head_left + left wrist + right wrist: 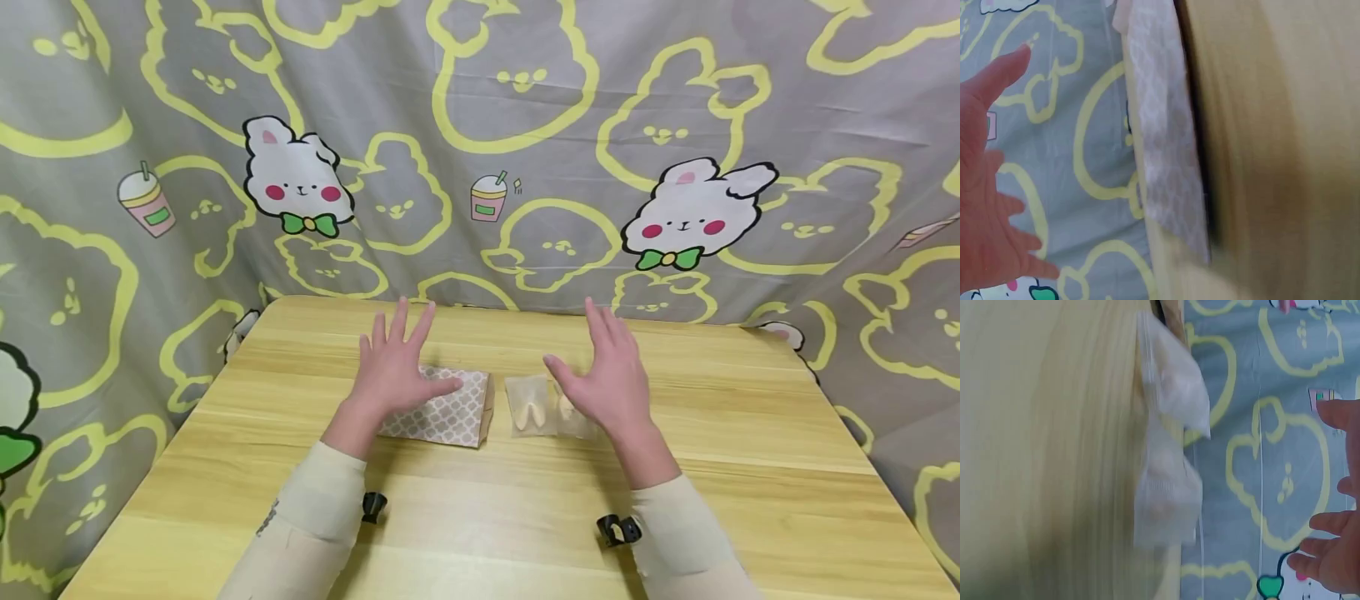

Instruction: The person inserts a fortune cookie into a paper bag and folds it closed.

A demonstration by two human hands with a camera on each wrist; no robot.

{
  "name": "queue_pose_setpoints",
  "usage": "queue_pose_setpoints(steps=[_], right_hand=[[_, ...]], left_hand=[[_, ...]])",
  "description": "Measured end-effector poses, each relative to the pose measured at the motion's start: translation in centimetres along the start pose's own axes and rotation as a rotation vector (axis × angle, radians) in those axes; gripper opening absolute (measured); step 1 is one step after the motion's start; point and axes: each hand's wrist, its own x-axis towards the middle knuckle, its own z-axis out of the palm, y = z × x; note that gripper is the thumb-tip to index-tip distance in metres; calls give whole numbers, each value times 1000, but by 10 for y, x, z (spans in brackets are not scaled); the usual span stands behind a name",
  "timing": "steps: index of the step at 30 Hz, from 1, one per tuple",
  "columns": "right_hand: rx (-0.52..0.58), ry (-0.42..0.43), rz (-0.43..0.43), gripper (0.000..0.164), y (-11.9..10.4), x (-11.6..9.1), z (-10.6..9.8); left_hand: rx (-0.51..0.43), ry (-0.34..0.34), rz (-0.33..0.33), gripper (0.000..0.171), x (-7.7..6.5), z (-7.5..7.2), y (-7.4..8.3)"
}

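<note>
My left hand point(392, 375) is held over a patterned paper bag point(457, 412), its fingers spread and nothing in its grasp. The bag lies flat on the table, white with a grey-beige lattice print, and the hand hides its left part in the head view. To the right of it lie two small translucent packets, a left packet point(529, 408) with pale curved pieces inside and a right packet point(573, 421). Over the right packet hovers my right hand point(606, 375), fingers extended, thumb apart, holding nothing. In the right wrist view both packets point(1169, 512) show close together.
The wooden table point(480, 525) spreads out under both hands. Behind it and along its sides hangs a grey curtain point(450, 167) printed with yellow outlines and white rabbits. A black clip point(618, 530) sits at the right wrist, and another clip point(373, 507) at the left.
</note>
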Motion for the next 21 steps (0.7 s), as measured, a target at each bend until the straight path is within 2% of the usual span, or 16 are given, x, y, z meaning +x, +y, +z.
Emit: queue_pose_setpoints(steps=[3,7,14,21], right_hand=[[62,23,-33,93,-13,-2,9],[110,7,-32,85,-32,-6,25],[179,-121,8,63,-56,-13,51],[142,-254,-90,35,-65,-19,70]], left_hand=[[-35,-96,13,117,-3,5,-1],[-35,-191,16,116,-7,13,-1],[-66,-278,12,118,-10,21,0],[-124,-380,9,125,-11,23,-3]])
